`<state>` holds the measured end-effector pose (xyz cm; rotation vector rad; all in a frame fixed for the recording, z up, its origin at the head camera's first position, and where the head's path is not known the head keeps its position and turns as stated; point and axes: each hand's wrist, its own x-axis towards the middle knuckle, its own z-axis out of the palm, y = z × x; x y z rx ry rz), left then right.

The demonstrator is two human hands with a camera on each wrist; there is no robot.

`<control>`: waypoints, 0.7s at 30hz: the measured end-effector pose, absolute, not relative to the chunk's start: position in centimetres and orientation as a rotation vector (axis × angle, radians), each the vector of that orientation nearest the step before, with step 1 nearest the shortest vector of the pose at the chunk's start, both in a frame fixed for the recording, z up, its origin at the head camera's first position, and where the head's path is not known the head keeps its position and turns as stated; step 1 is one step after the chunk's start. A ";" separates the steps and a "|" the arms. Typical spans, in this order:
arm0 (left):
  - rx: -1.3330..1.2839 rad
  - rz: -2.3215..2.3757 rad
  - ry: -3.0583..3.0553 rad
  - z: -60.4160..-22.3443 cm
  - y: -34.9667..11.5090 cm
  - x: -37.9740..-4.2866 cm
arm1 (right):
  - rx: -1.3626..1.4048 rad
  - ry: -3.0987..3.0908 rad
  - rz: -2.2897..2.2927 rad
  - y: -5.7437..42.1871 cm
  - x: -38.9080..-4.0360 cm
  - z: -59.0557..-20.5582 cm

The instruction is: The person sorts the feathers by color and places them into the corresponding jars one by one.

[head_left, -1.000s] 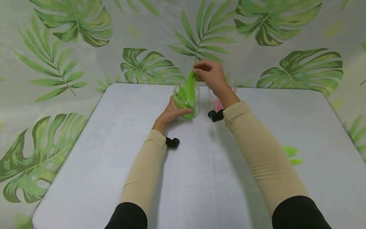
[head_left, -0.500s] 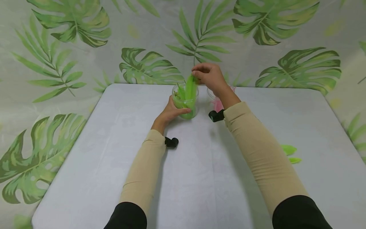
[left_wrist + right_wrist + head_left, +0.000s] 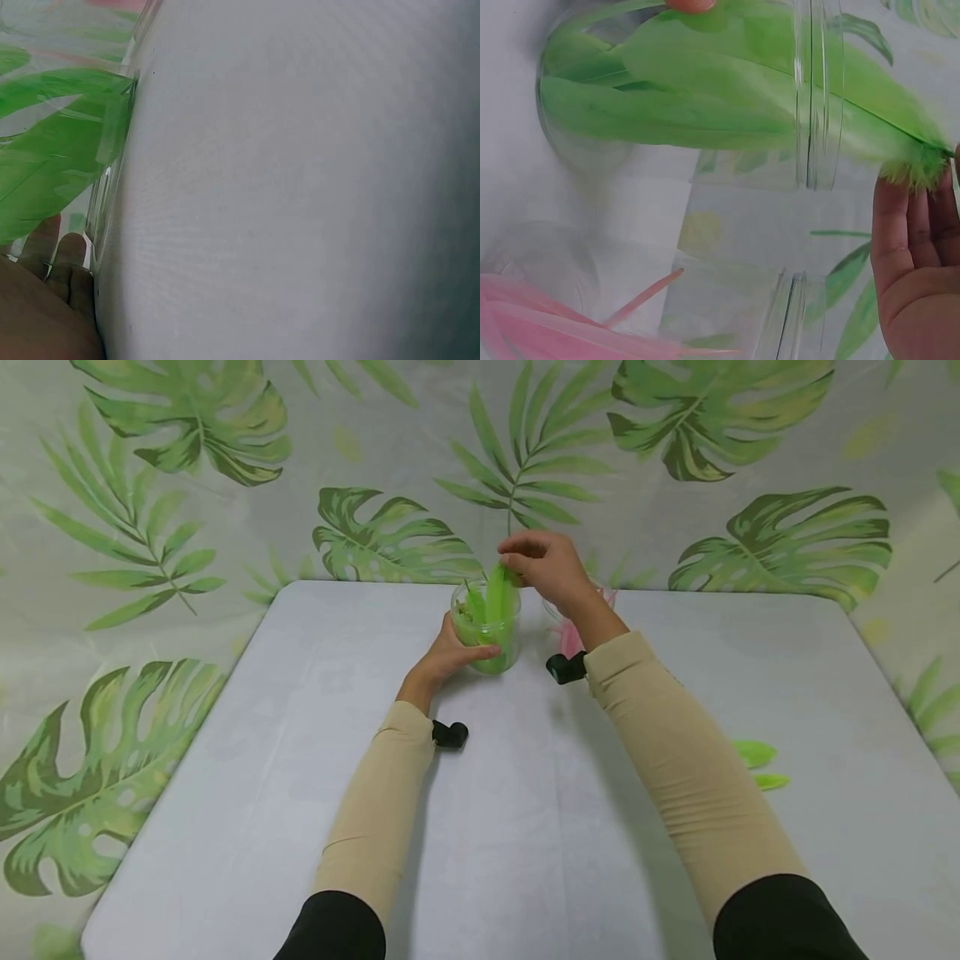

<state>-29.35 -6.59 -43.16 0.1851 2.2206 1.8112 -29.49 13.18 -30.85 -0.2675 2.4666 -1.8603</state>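
My left hand (image 3: 447,652) grips a clear plastic jar (image 3: 495,662) at the back middle of the table, thumb across its front. Several green feathers (image 3: 56,161) stand inside, seen through the wall in the left wrist view. Over the mouth, my right hand (image 3: 550,568) pinches a green feather (image 3: 885,124) by its fluffy quill end. The rest of that feather reaches down past the jar's rim. In the right wrist view the pinching fingertips are partly cut off at the edge.
Close to the right of the green jar stands a second clear jar (image 3: 769,319) with pink feathers (image 3: 547,319); my right wrist partly covers it in the head view. Two loose green feathers (image 3: 771,781) lie on the white table (image 3: 510,827), beside my right forearm. A leaf-print cloth (image 3: 585,410) hangs behind.
My right hand has come down slightly, and the green feather sits lower in the jar. The left hand keeps its hold on the jar.
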 end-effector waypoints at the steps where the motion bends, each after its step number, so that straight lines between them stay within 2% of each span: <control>1: 0.184 1.813 2.219 -43.2 -6.6 -29.4 | -0.271 2.472 -1.852 13.2 -29.5 -30.9; 13: 0.185 1.802 2.230 -43.2 -6.5 -29.2 | -0.288 2.467 -1.834 13.2 -29.5 -31.4; 21: 0.191 1.796 2.242 -43.1 -6.5 -29.3 | -0.386 2.522 -1.766 14.7 -28.8 -30.3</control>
